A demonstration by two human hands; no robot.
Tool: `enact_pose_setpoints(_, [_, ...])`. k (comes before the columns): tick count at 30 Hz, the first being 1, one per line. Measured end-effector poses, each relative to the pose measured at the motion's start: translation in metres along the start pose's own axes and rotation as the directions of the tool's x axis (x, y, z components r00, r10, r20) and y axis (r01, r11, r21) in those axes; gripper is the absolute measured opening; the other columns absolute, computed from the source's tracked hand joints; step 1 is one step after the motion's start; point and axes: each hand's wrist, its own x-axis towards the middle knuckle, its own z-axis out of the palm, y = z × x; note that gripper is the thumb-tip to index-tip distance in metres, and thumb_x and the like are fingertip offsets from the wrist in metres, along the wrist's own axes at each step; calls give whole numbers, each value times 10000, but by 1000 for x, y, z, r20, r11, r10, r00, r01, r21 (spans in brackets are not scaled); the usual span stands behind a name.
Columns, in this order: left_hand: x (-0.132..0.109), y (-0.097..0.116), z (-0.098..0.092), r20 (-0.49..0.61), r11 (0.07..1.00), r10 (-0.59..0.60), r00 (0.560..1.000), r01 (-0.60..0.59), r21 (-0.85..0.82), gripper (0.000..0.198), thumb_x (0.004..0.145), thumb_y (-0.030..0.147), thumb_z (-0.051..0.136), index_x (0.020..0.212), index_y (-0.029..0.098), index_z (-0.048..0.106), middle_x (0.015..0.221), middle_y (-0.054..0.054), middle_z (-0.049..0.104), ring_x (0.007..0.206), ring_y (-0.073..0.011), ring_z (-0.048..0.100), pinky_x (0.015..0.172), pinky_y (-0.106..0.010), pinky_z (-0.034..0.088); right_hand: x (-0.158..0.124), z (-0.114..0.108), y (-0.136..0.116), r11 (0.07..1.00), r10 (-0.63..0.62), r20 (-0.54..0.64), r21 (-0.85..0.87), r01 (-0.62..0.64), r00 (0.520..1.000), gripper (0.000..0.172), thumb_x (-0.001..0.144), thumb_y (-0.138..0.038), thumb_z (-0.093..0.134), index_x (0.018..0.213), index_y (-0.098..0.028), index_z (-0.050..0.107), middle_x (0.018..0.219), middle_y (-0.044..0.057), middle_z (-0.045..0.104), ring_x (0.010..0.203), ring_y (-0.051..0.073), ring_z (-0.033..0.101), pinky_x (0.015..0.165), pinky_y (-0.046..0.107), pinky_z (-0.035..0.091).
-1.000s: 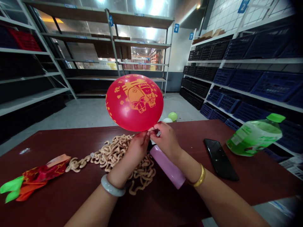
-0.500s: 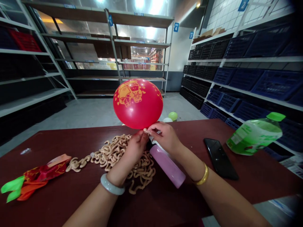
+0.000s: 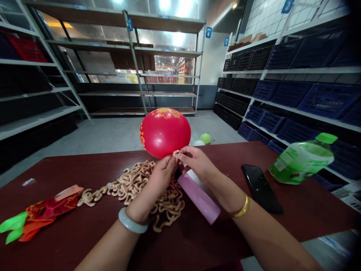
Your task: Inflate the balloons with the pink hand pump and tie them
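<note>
Background shelving (image 3: pixel 169 25), blue signs "4" (image 3: pixel 208 32) and "2" (image 3: pixel 287 6), red balloon (image 3: pixel 165 133) in front

Relative to the cylinder (image 3: pixel 199 199) on the surface (image 3: pixel 64 237): curled pieces (image 3: pixel 138 180) lie left, uninflated balloons (image 3: pixel 53 207) farther left; phone (image 3: pixel 262 188), then jug (image 3: pixel 301 160), right; inflated balloon (image 3: pixel 165 137) beyond; shelving (image 3: pixel 169 24) farthest behind.

The place looks like a storeroom: tall grey metal shelving (image 3: pixel 180 25) with small blue-and-white labels (image 3: pixel 94 44) along its edges, blue numbered signs (image 3: pixel 208 32), and white metal racks (image 3: pixel 310 71) holding rows of dark blue slatted plastic crates (image 3: pixel 328 98) and black slatted plastic crates (image 3: pixel 246 86), above a plain grey floor (image 3: pixel 107 131), beside a white tiled wall (image 3: pixel 263 17).
</note>
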Motion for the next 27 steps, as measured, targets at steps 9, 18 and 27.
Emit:
enact_pose_setpoints(9, [-6, 10, 5, 76, 957, -117, 990, 133, -257, 458, 770, 599, 728, 824, 193, 522, 588, 97, 260, 468, -61, 204, 417, -178, 185, 2, 1, 4, 984, -122, -62, -140, 112, 991, 228, 794, -427, 697, 816, -202, 671, 737, 9, 635, 634, 135, 580, 496, 235, 509])
enact_pose_setpoints(18, [-1, 1, 0, -12, 988, 106, 994, -104, 116, 342, 876, 514, 602, 774, 191, 556, 621, 20, 477, 564, -127, 418, 526, -243, 352, 4, -4, 7, 886, -290, -34, -389, 254, 957, 150, 815, -352, 711, 804, -206, 744, 776, 23, 675, 675, 144, 614, 548, 245, 504])
enact_pose_setpoints(27, [-1, 5, -1, -59, 901, 175, 983, -136, 412, 246, 872, 390, 570, 713, 205, 544, 652, -17, 532, 637, -163, 476, 614, -278, 388, 3, -3, 6, 794, -297, 1, -556, 248, 955, 91, 834, -202, 622, 774, -194, 690, 795, 28, 677, 701, 153, 603, 611, 264, 467])
